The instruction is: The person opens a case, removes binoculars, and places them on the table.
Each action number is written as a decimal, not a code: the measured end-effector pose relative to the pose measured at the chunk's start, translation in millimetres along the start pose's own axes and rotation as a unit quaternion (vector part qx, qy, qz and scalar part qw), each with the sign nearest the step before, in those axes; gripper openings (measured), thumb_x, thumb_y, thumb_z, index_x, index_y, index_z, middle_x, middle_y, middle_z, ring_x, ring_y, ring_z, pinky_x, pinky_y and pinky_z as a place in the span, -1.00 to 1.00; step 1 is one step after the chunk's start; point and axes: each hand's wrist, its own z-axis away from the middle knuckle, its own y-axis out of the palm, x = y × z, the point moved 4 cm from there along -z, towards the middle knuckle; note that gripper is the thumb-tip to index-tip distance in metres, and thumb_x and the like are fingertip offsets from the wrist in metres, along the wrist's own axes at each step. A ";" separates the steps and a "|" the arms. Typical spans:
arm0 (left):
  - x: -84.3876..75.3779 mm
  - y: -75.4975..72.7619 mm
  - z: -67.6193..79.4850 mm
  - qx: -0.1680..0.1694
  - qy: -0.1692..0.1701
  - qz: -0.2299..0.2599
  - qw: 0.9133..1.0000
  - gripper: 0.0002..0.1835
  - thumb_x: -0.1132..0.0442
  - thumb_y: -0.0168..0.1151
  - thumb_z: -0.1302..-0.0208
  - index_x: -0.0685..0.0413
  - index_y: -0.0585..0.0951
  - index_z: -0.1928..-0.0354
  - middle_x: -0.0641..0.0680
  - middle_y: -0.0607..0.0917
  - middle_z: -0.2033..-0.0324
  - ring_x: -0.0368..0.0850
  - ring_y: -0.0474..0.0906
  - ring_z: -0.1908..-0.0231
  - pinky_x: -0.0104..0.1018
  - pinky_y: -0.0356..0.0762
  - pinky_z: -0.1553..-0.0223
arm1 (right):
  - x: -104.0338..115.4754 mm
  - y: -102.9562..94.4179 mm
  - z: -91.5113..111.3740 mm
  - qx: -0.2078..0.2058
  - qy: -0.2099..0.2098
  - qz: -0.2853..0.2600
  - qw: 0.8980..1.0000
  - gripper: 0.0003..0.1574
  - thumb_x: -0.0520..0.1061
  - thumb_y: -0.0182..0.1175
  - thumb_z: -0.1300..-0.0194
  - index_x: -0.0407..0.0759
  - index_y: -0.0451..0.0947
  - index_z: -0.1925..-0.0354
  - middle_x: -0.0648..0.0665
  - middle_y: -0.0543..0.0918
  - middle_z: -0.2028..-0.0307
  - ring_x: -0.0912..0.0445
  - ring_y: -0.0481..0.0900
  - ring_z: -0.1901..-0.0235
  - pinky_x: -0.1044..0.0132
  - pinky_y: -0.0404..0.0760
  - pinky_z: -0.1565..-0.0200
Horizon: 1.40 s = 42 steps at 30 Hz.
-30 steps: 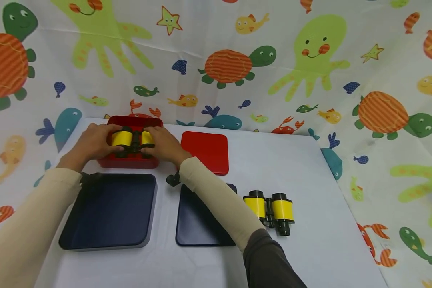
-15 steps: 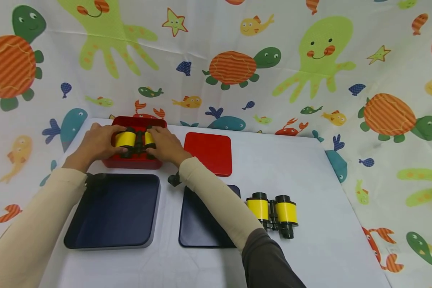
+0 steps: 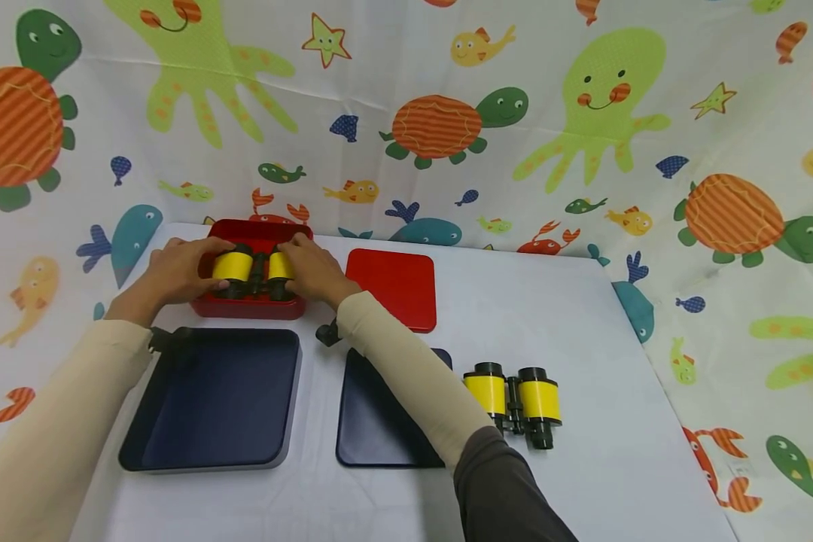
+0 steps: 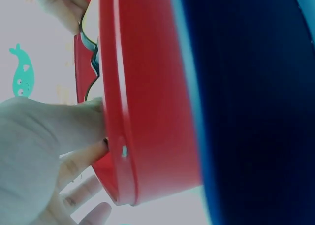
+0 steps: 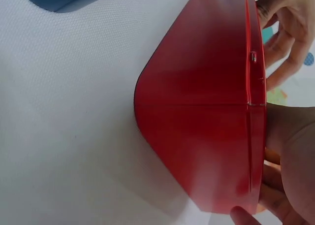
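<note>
Yellow-and-black binoculars (image 3: pixel 233 266) lie inside a red box (image 3: pixel 247 309) at the back left of the table in the head view. My left hand (image 3: pixel 169 275) grips their left barrel, and my right hand (image 3: pixel 315 269) grips the right one. In the left wrist view, the thumb of the left hand (image 4: pixel 29 151) reaches over the rim of the red box (image 4: pixel 152 112). The right hand (image 5: pixel 300 151) reaches over the rim in the right wrist view, where the box wall hides the binoculars.
A dark blue tray (image 3: pixel 210 406) sits in front of the box. To the right lie a red lid (image 3: pixel 396 286) and a dark blue lid (image 3: pixel 379 421), the latter partly under my right forearm. Another pair of yellow-and-black binoculars (image 3: pixel 540 399) rests further right. A patterned curtain (image 3: pixel 406 75) hangs behind.
Both hands and the binoculars have shifted slightly toward the near side of the red box. The box, tray and lids stay in place; the head view has moved a little.
</note>
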 end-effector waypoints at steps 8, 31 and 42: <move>5.2 6.1 -2.6 0.004 0.005 0.012 1.000 -0.13 0.33 0.47 -0.28 0.10 0.26 -0.57 0.50 0.35 -0.43 0.62 0.09 -0.37 0.66 0.10 -0.34 | 1.0 -1.0 0.2 0.003 0.014 -0.013 1.000 -0.05 0.08 0.47 -0.36 0.05 0.31 -0.59 -0.01 0.42 -0.39 0.17 0.45 -0.27 0.38 0.52 -0.39; -18.9 -15.7 21.9 -0.058 0.033 0.011 0.998 -0.16 0.38 0.41 -0.32 0.15 0.25 -0.58 0.51 0.29 -0.49 0.61 0.08 -0.40 0.69 0.00 -0.37 | -1.0 -27.0 18.4 -0.068 0.004 -0.105 0.992 -0.06 0.02 0.53 -0.29 0.08 0.39 -0.54 0.02 0.44 -0.36 0.18 0.44 -0.26 0.41 0.59 -0.30; -56.1 -21.3 23.1 -0.056 0.075 0.031 0.995 -0.08 0.37 0.46 -0.31 0.12 0.19 -0.62 0.47 0.31 -0.45 0.54 0.16 -0.42 0.63 0.10 -0.45 | -22.6 -56.6 54.6 -0.101 -0.011 -0.126 0.987 -0.06 -0.07 0.54 -0.25 0.02 0.42 -0.53 -0.02 0.45 -0.33 0.12 0.45 -0.25 0.35 0.59 -0.33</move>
